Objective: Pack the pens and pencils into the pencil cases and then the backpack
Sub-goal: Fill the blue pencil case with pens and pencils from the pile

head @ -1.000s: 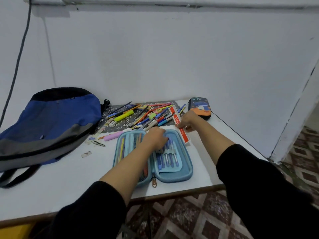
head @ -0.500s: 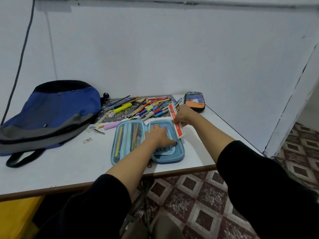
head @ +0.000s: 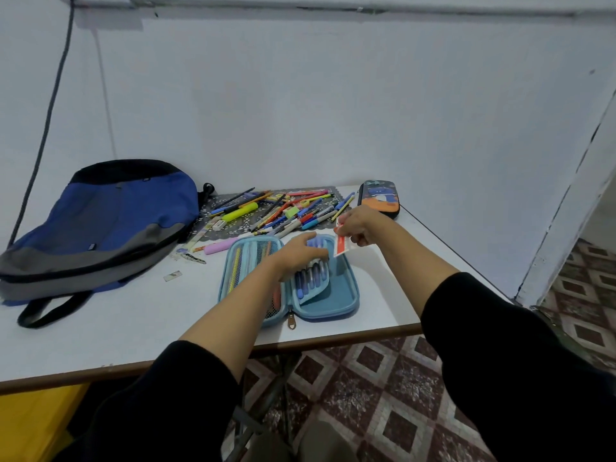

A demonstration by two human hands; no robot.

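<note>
Two hands: left hand grips tilted-up pen flap; right hand pinches red pack beside it, bare case half below.

The scene is lit dimly and evenly, and a cool bluish cast is laid over the wall and the desk. The light is diffuse, so only soft, faint shadows are thrown beneath the backpack and under the left hand, where the flap of the pencil case is gripped. Detail is lost in the black sleeves, which are rendered as flat dark masses. The print on the red-and-white packet pinched by the right hand is too soft to be read. Straight lines are bent toward the edges, and the door frame is seen leaning inward.
</note>
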